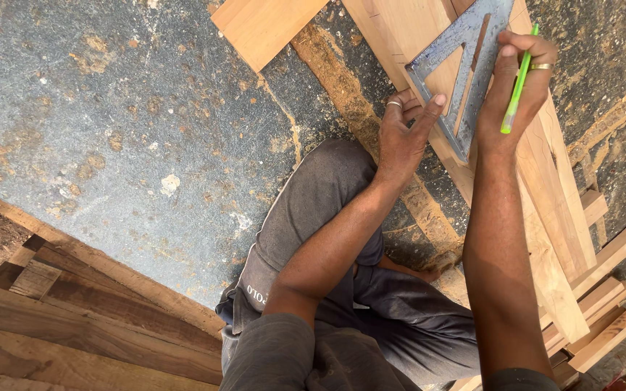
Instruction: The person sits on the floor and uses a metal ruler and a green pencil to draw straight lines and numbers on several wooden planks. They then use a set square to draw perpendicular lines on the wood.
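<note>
**Metal square held on plank, pen in hand**

Head view: the left hand presses flat, gripping nothing, on the grey triangular metal square, which lies on a long pale wooden plank. The right hand grasps a slim green pen against the square's edge. Surroundings: a short pale board upper centre, dark stacked timber lower left, offcut blocks lower right, rough stone floor.

Grey trousers, grey short sleeves, a ring on each hand: left hand, right hand.
</note>
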